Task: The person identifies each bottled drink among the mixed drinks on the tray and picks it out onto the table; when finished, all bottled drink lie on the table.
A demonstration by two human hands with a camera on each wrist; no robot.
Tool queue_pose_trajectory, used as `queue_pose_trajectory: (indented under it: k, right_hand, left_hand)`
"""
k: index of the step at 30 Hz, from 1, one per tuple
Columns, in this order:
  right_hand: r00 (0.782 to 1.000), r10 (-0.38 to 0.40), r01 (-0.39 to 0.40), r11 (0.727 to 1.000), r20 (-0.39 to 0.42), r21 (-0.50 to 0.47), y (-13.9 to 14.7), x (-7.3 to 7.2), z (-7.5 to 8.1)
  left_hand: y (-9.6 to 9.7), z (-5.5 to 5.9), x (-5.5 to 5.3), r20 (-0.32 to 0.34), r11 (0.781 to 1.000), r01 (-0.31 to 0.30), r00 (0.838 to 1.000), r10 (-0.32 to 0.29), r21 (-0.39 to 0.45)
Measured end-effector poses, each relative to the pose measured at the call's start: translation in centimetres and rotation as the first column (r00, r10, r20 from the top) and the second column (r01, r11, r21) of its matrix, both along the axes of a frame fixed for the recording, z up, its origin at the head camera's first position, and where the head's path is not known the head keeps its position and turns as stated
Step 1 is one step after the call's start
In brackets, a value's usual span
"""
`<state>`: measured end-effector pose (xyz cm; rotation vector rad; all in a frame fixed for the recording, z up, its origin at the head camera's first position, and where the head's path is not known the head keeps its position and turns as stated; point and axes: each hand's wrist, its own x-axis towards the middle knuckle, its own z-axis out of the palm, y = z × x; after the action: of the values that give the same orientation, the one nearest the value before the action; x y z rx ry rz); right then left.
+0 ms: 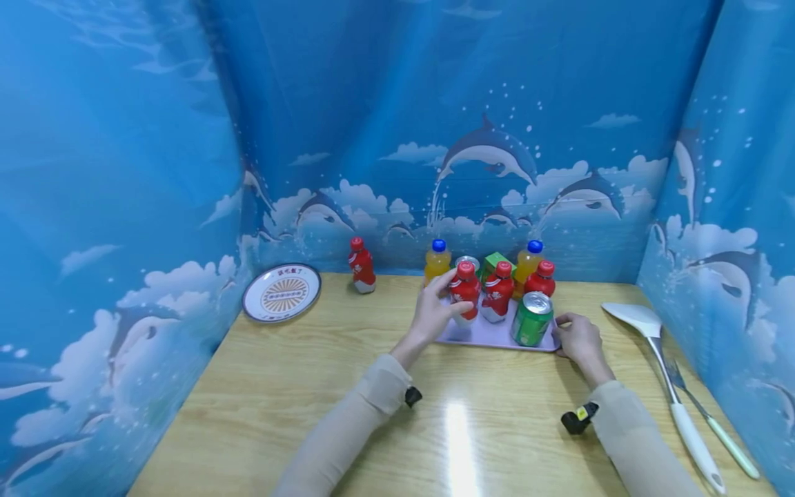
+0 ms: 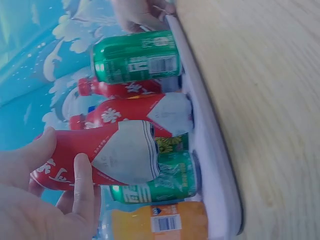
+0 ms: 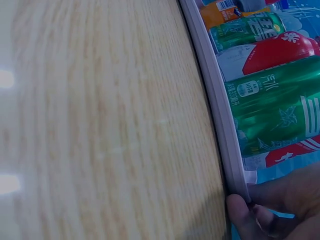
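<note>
My left hand (image 1: 433, 309) grips a red-and-white bottle (image 2: 112, 155) by its upper part, thumb on one side and fingers on the other. In the left wrist view its base seems lifted a little off the lilac tray (image 1: 481, 340). At the tray's right front corner, my right hand (image 1: 582, 338) pinches the rim between thumb and fingers. Beside that hand stands a green can (image 1: 532, 320). Another red-and-white bottle (image 1: 497, 293) is upright between the can and the held bottle. Behind are a third red bottle (image 1: 540, 279), orange drink bottles (image 1: 437, 261) and a green box (image 1: 495, 262).
A single red bottle (image 1: 361, 266) stands on the table left of the tray. Further left, a round patterned plate (image 1: 281, 293) lies near the curtain. A white spatula (image 1: 667, 373) and a green-handled fork (image 1: 714, 424) lie along the right side. Dolphin-print curtains (image 1: 373, 124) enclose the table.
</note>
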<state>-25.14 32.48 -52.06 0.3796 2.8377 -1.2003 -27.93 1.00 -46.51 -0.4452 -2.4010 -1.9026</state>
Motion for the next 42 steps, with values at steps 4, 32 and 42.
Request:
queue_pose_trajectory:
  k: [4, 32, 42]
  right_hand:
    - [1.0, -0.009, 0.009, 1.0, -0.015, 0.01, 0.0, 0.0, -0.1]
    - [0.989, -0.081, 0.12, 0.923, 0.12, -0.366, 1.9, -0.3, 0.4]
    - [0.99, -0.048, 0.1, 0.899, 0.132, -0.425, 1.8, -0.3, 0.6]
  left_hand:
    - [-0.9, 0.8, 0.0, 0.018, 1.0, -0.021, 1.0, 0.021, 0.024]
    - [-12.8, 2.2, -2.7, 0.149, 0.963, -0.259, 0.958, 0.246, 0.073]
    - [-16.6, 1.5, -3.4, 0.187, 0.947, -0.319, 0.933, 0.307, 0.036]
